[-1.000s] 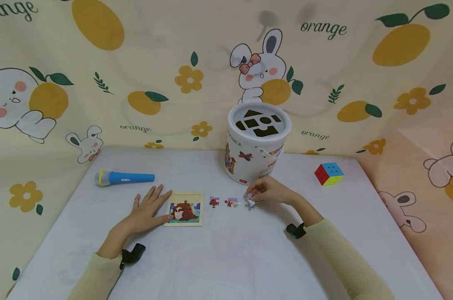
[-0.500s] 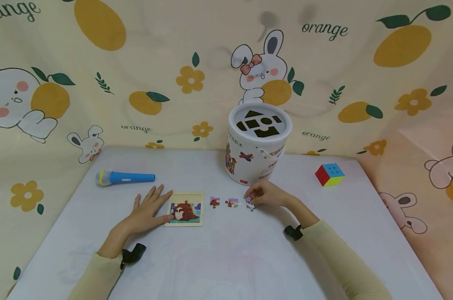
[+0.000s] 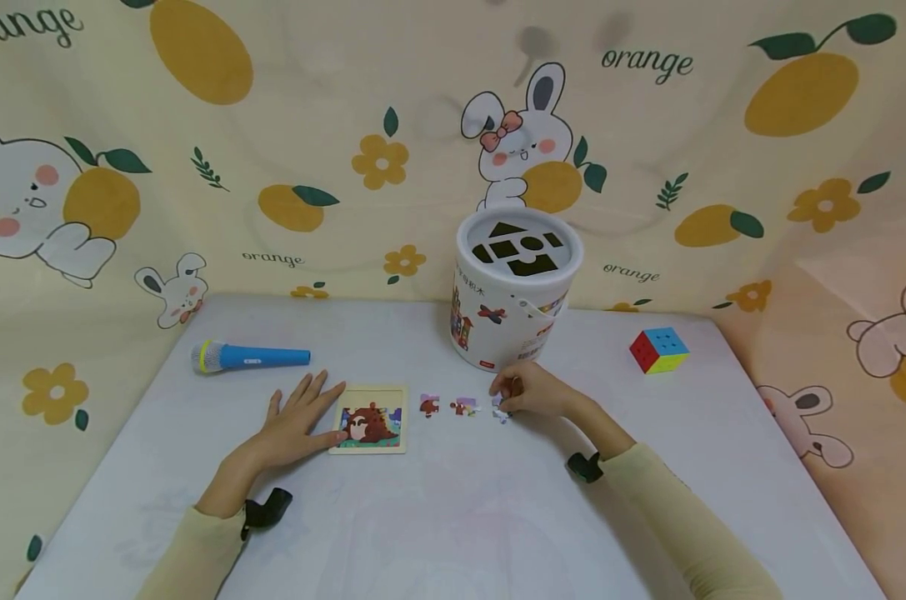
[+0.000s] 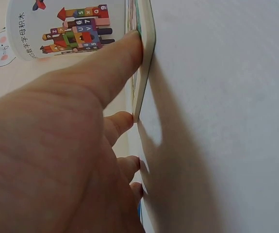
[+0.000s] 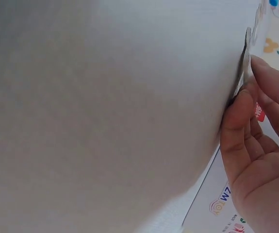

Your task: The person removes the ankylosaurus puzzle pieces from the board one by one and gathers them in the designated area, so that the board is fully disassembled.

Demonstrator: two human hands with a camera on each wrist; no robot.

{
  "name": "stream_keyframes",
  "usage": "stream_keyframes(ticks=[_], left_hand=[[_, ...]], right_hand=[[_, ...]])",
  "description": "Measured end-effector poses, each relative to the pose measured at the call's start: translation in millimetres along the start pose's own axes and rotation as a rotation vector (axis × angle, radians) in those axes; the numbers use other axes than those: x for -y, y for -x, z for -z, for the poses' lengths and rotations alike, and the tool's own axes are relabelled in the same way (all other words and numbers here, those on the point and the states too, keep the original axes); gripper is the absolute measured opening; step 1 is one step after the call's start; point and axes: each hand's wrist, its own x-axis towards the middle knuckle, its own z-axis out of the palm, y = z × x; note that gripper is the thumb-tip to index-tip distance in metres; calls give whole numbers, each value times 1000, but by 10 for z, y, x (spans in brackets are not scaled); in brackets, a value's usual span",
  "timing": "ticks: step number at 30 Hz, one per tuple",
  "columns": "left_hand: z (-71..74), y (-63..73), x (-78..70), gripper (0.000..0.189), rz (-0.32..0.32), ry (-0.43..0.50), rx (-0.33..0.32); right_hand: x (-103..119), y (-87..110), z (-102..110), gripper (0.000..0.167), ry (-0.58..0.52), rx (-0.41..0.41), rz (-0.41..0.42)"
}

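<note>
My left hand point(image 3: 289, 429) lies spread on the white table, its thumb on the left edge of a small framed jigsaw puzzle point(image 3: 370, 392) with a brown dinosaur. In the left wrist view the thumb presses on the rim of the puzzle tray point(image 4: 148, 39), and a fingertip touches its corner. To the right of the tray, two loose puzzle pieces, one reddish brown point(image 3: 429, 406) and one with purple and yellow point(image 3: 463, 407), lie in a row. My right hand point(image 3: 537, 390) pinches a third, pale purple piece point(image 3: 501, 412) between thumb and fingers; the right wrist view shows this puzzle piece point(image 5: 247, 53) edge-on.
A white block bucket point(image 3: 490, 333) with shape holes in its lid stands just behind the right hand. A blue toy microphone point(image 3: 261, 356) lies at the back left, a puzzle cube point(image 3: 658, 349) at the back right. A printed cloth point(image 3: 422, 225) hangs behind the table.
My right hand has lowered slightly toward the front and shifted a touch left, still at the pale purple piece. The left hand and the puzzle tray have stayed put.
</note>
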Motion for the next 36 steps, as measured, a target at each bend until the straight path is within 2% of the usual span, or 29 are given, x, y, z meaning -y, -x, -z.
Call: stream_keyframes(ticks=[8,11,14,22,30,36], left_hand=[[-10,0,24,82,-1,1,0],[-11,-2,27,82,-1,0,0],[-17,-5,33,82,-1,0,0],[-14,-7,33,82,-2,4,2],[-18,-18,38,82,-4,0,7],[2,-14,41,83,7,-1,19]], right_hand=[[29,-28,-4,14,10,13,-10],[78,-72,-19,16,1,9,31],[141,-153,-51,19,-52,2,81],[469,-496,-214,24,-100,34,98],[721,-888,-494,24,-167,112,144],[874,-1150,-722,24,-165,201,195]])
